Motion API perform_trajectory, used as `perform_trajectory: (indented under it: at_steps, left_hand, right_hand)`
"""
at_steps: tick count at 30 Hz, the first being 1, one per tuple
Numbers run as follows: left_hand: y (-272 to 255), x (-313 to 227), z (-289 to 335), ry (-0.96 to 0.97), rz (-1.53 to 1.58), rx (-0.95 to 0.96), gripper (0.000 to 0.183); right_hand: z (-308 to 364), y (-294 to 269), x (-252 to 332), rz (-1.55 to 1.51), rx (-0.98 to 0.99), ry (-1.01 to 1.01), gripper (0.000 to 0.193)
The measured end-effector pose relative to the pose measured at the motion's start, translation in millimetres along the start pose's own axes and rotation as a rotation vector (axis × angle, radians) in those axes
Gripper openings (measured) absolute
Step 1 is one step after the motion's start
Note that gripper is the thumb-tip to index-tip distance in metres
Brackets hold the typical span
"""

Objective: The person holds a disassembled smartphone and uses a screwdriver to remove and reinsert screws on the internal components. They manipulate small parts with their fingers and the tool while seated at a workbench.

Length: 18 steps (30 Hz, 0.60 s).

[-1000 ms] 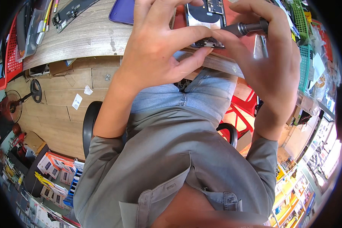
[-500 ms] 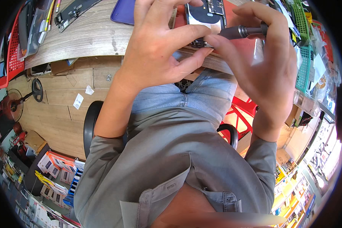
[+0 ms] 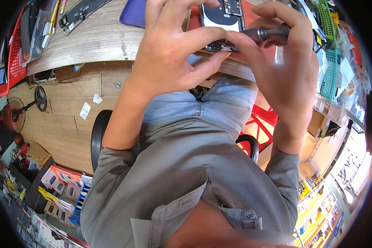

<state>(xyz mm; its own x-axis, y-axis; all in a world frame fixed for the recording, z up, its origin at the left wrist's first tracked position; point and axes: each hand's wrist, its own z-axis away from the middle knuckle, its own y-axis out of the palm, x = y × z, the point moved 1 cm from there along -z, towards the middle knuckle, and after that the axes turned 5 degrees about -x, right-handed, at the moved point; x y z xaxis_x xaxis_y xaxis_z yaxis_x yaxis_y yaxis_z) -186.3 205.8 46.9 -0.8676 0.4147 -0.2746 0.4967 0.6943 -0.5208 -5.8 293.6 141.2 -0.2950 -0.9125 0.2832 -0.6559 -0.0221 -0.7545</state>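
Observation:
An opened smartphone (image 3: 221,18) lies at the front edge of the desk, its dark inner parts and a white-edged panel showing. My left hand (image 3: 173,49) is bent around its lower left part. Index finger and thumb bracket its lower end, and another fingertip reaches its upper side. In my right hand (image 3: 287,68) is a dark screwdriver (image 3: 262,34) with a silver collar and black end cap. The thumb meets the left index fingertip over the phone, while the index finger curls around the cap end. My fingers hide the screwdriver's tip.
Under the phone is a red mat (image 3: 266,51). A purple flat case (image 3: 133,12) and a dark phone part (image 3: 80,14) lie left on the desk (image 3: 95,39). Red basket (image 3: 16,62) stands far left, green baskets (image 3: 330,74) right. A black chair armrest (image 3: 100,140) is beside me.
My right hand and the screwdriver have shifted slightly, the hand a little left. More of the phone's lower edge now shows between my left finger and thumb. The left hand has barely moved.

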Motion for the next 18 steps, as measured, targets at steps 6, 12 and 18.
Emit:
perform_trajectory:
  at_steps: [6,12,18]
  left_hand:
    - [2,0,1,-0.014,0.024,-0.028,0.037]
    - [-5,-14,-7,-0.124,0.115,-0.046,0.037]
    - [-1,-3,-2,-0.03,0.022,-0.005,0.036]
  right_hand:
    - [-5,1,9,0.036,-0.052,-0.035,0.057]
    - [12,2,0,0.041,0.014,0.114,0.059]
    - [6,-1,-13,-0.193,-0.008,-0.035,0.061]
